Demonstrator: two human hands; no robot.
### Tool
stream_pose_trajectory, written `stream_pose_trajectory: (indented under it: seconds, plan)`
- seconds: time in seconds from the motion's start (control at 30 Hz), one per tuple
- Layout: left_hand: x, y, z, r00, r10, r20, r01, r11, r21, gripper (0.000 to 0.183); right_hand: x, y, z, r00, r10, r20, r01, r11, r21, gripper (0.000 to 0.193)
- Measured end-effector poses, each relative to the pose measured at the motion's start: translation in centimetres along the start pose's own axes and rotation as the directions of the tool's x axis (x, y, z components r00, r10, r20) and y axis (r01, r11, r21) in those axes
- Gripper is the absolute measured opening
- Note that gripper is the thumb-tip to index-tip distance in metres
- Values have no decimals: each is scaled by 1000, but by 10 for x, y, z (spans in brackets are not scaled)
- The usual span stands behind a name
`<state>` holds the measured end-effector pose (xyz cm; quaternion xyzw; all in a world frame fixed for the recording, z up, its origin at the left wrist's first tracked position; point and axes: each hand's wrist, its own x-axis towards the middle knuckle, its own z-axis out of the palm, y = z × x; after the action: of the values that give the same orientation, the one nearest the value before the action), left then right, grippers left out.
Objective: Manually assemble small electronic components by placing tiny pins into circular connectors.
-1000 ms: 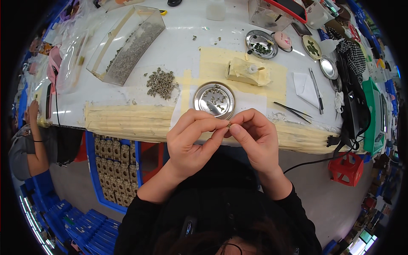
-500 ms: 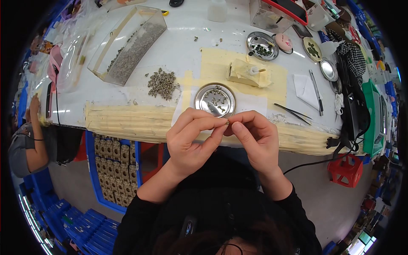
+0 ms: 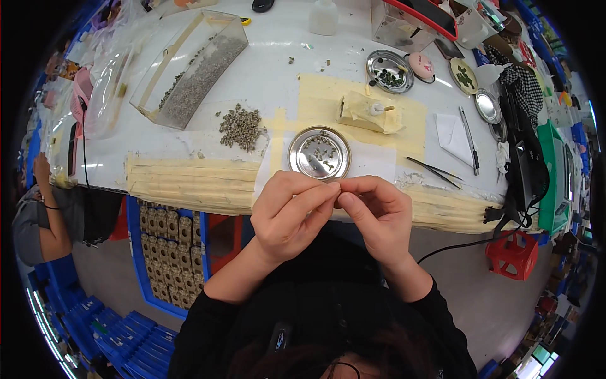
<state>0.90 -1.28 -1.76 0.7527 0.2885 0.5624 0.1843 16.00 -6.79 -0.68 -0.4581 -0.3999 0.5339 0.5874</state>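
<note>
Pinched in the fingertips of the left hand [image 3: 285, 215] is a tiny piece [image 3: 338, 184], nearly all covered by skin; whether the right hand [image 3: 380, 218], meeting them there, grips it too is hard to tell. Just beyond, a round, shiny metal dish [image 3: 302, 155] holds scattered grey-green bits [image 3: 325, 153], with a rough, pebbly heap [image 3: 240, 127] to its left.

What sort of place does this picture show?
Probably a small-parts workshop: a pile of tiny pieces lies left of a round metal dish, dark tweezers rest on the worktable, and a blue crate holds rows of similar-looking parts.
</note>
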Motion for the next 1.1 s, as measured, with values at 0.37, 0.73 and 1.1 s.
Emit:
stream_pose_trajectory:
  seconds: [0.37,0.73,1.1]
  plan:
    - [-1,-3,0,999,1,43,4,992,-122,31,2,-6,-10,983,160,86,-171,975,140,18]
    - [0,4,2,998,-53,31,54,997,-57,28,2,-6,-9,991,102,82,-114,983,145,15]
    - [0,6,0,977,-195,82,207,960,-188,23,5,-6,-12,984,118,130,-140,974,176,14]
